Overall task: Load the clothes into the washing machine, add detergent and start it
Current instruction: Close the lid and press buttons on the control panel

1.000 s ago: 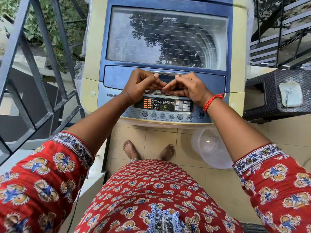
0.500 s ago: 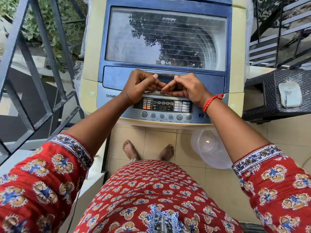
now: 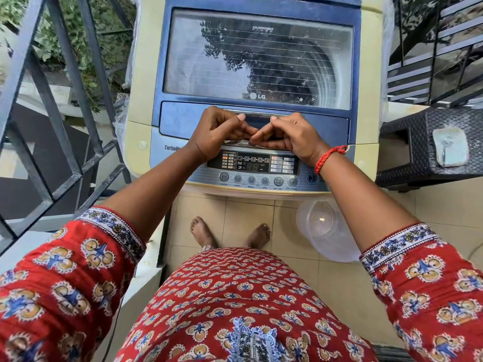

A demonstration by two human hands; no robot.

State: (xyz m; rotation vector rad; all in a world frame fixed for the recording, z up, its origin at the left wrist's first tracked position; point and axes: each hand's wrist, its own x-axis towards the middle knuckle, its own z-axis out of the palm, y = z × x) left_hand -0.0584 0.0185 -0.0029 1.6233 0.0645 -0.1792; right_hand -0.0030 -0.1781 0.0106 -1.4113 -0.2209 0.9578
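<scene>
Washing machine: top-loader, right in front of me, between a metal railing on my left and a dark woven stool on my right.
Lid: closed and lying flat; I see the drum through its glass pane, with tree reflections over it, so I cannot tell whether clothes are inside.
Left hand: curled, fingers bent inward and tucked at the lid's front lip, thumb on top; I count it as gripping the lid edge.
Right hand: mirrors the left, fingers curled to the same lip, a red thread bracelet on the wrist; the fingertips of both hands almost meet at the middle.
Where to hold: the recessed front edge of the lid, dead centre, where my hands already sit.
How it should handle: I judge the lid rigid and fairly heavy with the glass, hinged at the back, likely folding midway; an even two-handed lift should keep it from twisting or dropping.
Control panel: just below my hands, display lit, start button at its right end, untouched.
Plastic tub: clear, on the tiled floor near my right foot; looks empty.
Step, as I read it: opening or settling the lid.
</scene>
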